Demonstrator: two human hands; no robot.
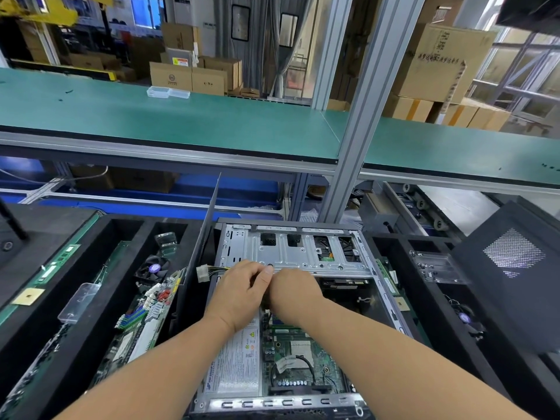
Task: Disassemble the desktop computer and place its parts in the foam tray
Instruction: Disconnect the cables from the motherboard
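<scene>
Your open grey steel desktop computer case point(291, 313) lies on its side directly before you, so its inside faces up and every part can be reached from above. Both your hands meet at the near edge of the silver perforated metal drive cage point(295, 253), close together over the middle of the case. Your left hand point(239, 289) has its fingers curled with the thumb pressed forward, as if pinching something small there, but what it grips is hidden beneath the knuckles. Your right hand point(292, 291) is turned palm down, so I cannot tell whether it is closed round anything.

A white plastic power connector on yellow and black wires point(202, 272) hangs loose over the case's left wall, which suggests cables are being freed first. The silver boxed power supply with its warning label point(235, 365) and the green motherboard point(298, 356) sit inside the case, not yet removed.

The black foam tray point(127, 230) stands just left of the case, within easy reach, and already holds a green circuit board point(142, 316) and a small black fan point(153, 268).
</scene>
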